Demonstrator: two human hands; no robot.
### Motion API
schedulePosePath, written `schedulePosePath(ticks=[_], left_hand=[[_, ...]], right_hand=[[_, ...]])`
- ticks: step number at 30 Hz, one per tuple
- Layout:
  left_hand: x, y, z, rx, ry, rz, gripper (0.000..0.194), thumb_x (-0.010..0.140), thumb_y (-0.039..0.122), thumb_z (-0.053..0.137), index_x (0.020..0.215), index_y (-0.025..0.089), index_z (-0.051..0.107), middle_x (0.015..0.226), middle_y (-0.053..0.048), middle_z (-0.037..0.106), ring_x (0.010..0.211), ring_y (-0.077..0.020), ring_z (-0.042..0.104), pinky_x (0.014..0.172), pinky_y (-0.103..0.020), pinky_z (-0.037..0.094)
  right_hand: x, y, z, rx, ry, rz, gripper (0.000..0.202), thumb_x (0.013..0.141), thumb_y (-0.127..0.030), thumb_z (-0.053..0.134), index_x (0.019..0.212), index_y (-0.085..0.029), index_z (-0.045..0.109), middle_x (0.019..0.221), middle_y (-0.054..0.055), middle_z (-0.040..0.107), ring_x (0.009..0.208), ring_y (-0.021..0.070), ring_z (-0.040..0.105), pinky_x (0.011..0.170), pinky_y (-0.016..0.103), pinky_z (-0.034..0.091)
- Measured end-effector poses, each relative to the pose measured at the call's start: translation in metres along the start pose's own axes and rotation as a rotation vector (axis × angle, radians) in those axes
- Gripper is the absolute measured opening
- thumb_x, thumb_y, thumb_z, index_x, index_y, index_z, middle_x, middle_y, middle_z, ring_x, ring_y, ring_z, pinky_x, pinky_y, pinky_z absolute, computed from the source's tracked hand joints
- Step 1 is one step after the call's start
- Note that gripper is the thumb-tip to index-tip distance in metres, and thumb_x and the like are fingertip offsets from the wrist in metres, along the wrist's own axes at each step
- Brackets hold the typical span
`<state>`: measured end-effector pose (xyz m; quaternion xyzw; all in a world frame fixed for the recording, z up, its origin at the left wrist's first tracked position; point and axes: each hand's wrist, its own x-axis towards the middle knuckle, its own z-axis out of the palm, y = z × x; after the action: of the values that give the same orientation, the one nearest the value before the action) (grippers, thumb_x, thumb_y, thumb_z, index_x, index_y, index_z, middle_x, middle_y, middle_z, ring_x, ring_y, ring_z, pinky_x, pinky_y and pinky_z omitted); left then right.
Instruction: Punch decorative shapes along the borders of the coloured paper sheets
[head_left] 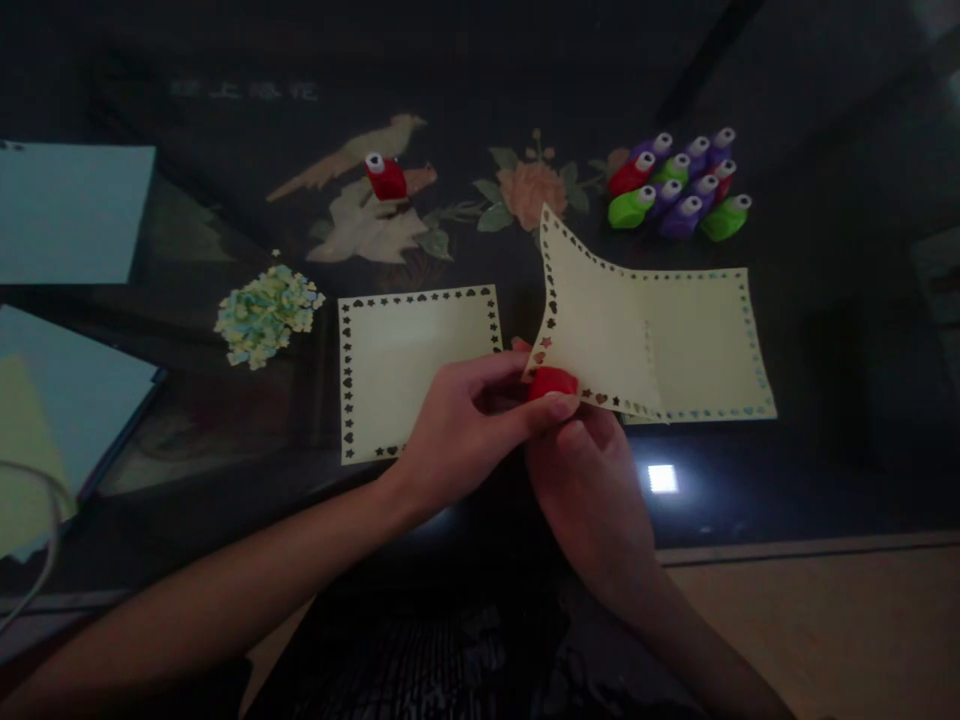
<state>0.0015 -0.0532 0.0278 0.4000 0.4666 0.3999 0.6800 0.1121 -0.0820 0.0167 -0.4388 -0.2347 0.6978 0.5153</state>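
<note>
My left hand (472,420) is closed on a red craft punch (553,382), its thumb lying across the near side. The punch sits at the lower left corner of a pale yellow sheet (697,345), whose left half curls up off the table. Small star and heart cutouts run along the sheet's edges. My right hand (596,490) is closed around the punch from below, its fingers partly hidden behind the punch and paper. A second pale yellow sheet (420,370), bordered with similar cutouts, lies flat beside my left hand.
Several red, green and purple punches (679,190) cluster at the back right; another red punch (386,178) stands back left. A pile of tiny paper cutouts (266,312) lies left. Blue sheets (71,215) and a cable (52,540) are at the far left of the dark glossy table (847,480).
</note>
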Motion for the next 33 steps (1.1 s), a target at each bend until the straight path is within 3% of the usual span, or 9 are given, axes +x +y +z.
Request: schedulePosePath(ticks=[8,18,28,33], left_hand=[[0.0021,-0.0004,0.0029,0.070,0.020,0.038,0.021,0.076,0.029,0.071,0.091,0.014,0.072,0.089,-0.005,0.074,0.087,-0.0197,0.068,0.076,-0.026,0.055],[0.0057,-0.0053,0.0026,0.075,0.003,0.109,0.022,0.078,0.031,0.070,0.091,0.013,0.072,0.088,-0.005,0.073,0.085,-0.0189,0.068,0.075,-0.027,0.056],[0.0069,-0.0077,0.0049,0.011,0.031,0.053,0.013,0.079,0.023,0.068,0.087,0.014,0.072,0.088,-0.003,0.073,0.087,-0.0183,0.068,0.077,-0.027,0.056],[0.0078,-0.0091,0.0033,0.017,0.024,0.055,0.015,0.077,0.021,0.067,0.090,0.013,0.071,0.089,-0.004,0.073,0.084,-0.0172,0.068,0.077,-0.027,0.055]], right_hand=[[0.0035,-0.0024,0.0042,-0.023,0.103,0.042,0.026,0.062,-0.039,0.078,0.084,-0.030,0.065,0.100,0.000,0.070,0.105,0.0259,0.063,0.101,0.047,0.044],[0.0068,-0.0041,0.0022,0.025,0.131,0.029,0.025,0.063,-0.033,0.079,0.083,-0.026,0.065,0.089,0.001,0.071,0.094,0.0249,0.066,0.095,0.046,0.049],[0.0087,-0.0077,0.0031,-0.019,0.155,0.061,0.022,0.065,-0.030,0.079,0.085,-0.031,0.072,0.105,-0.004,0.071,0.113,0.0246,0.059,0.099,0.040,0.048],[0.0100,-0.0015,-0.0007,0.065,0.120,0.038,0.016,0.066,-0.023,0.077,0.080,-0.026,0.071,0.092,0.000,0.073,0.098,0.0231,0.066,0.099,0.045,0.046]])
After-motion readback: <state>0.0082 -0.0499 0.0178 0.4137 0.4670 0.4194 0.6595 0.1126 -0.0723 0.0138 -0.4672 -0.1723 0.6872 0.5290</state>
